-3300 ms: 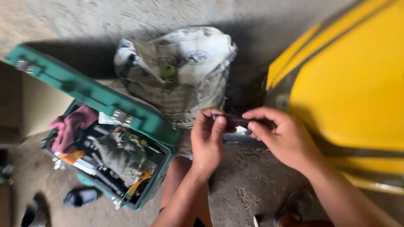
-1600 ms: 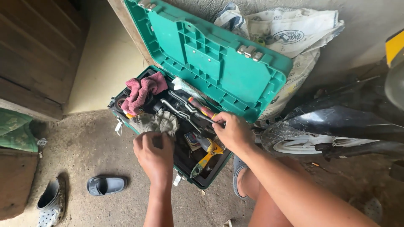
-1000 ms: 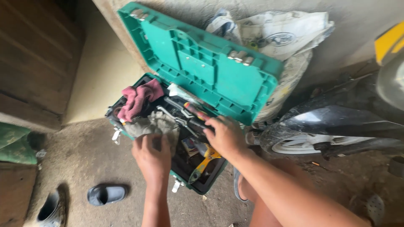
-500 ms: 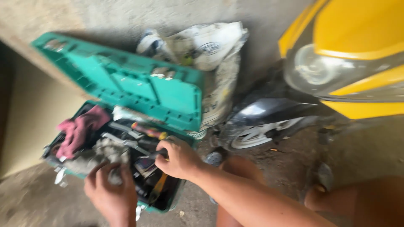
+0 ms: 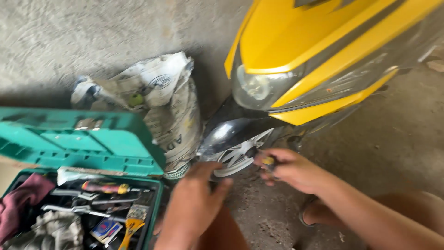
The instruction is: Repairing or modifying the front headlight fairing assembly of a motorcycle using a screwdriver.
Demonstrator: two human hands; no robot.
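The yellow scooter [image 5: 323,51] filled the upper right, its front panel tilted over a headlight [image 5: 254,85] and a dark front mudguard [image 5: 231,132] above the spoked wheel [image 5: 238,155]; left of it a crumpled printed sack [image 5: 162,106] leaned against the rough grey wall [image 5: 69,37]; lower left, the green toolbox [image 5: 83,143] stood with its lid raised, a pink rag [image 5: 21,201], a red-and-yellow-handled screwdriver [image 5: 104,187] and a small paintbrush [image 5: 132,220] lying among the tools inside; the right hand [image 5: 293,171] was just beside the wheel, fingers closed on a small yellow-and-dark tool [image 5: 268,162], mostly hidden in the grip; the left hand [image 5: 194,203] hovered between toolbox and wheel, fingers loosely curled, grasping nothing visible; the view was blurred.
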